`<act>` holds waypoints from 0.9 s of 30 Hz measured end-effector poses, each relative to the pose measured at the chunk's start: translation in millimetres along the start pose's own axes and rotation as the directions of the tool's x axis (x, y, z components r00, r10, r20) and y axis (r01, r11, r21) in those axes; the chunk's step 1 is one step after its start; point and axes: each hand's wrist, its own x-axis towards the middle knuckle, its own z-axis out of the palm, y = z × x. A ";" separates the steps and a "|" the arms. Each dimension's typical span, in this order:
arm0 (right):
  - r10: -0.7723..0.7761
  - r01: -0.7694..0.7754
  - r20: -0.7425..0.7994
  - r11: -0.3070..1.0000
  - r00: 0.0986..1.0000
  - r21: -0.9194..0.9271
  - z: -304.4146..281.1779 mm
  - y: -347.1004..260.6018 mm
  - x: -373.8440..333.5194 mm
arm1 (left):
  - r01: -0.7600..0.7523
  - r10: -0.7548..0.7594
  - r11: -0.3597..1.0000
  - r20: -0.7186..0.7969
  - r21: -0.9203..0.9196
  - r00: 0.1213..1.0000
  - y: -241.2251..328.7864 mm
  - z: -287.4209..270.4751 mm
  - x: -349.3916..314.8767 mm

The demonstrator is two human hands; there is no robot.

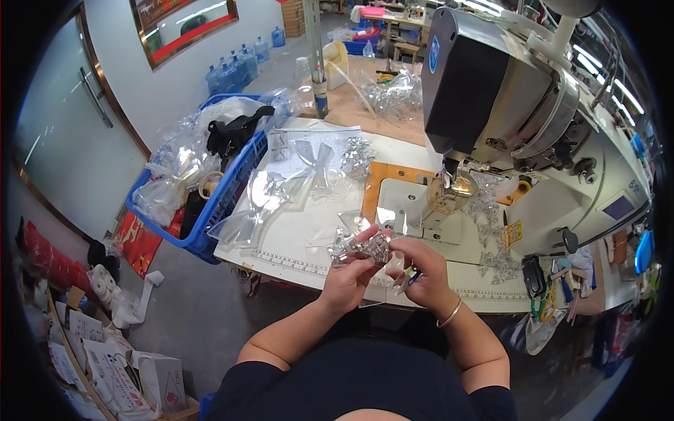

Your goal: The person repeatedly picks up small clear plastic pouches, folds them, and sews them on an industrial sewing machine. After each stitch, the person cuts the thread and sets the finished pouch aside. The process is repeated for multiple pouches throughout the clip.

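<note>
Fingers of my left hand (347, 279) pinch a crinkled silvery piece (373, 248), lower centre of the frame; those of my right hand (427, 272) curl around what look like small snips (403, 282). I judge the piece light, flexible and slippery, best held by its edge. Beyond, I see clear plastic sheets (265, 191) on the worktop (289, 237), left of centre, then the sewing machine (472, 91) at upper right.

blue badge (434, 51) on sewing machine's black head (467, 84), lettering (635, 186) on its pale body (590, 217), ruler scale (309, 266) on white tabletop (291, 228), red print (116, 380) on white cartons (151, 372)
</note>
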 end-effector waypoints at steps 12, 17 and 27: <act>0.230 -0.234 0.053 0.968 0.972 0.086 -1.0 2.4 20.3 | 0.198 -0.203 0.977 -0.060 -0.081 0.977 -9.2 -10.8 9.0; 0.227 -0.202 0.104 0.957 0.968 -0.208 -23.9 -5.5 7.8 | 0.175 -0.178 0.984 0.080 0.043 0.981 7.6 -21.1 6.9; 0.016 -0.008 0.052 0.989 0.999 -0.149 -10.5 3.5 0.0 | 0.245 -0.263 0.938 0.044 0.245 0.964 3.6 -8.8 3.9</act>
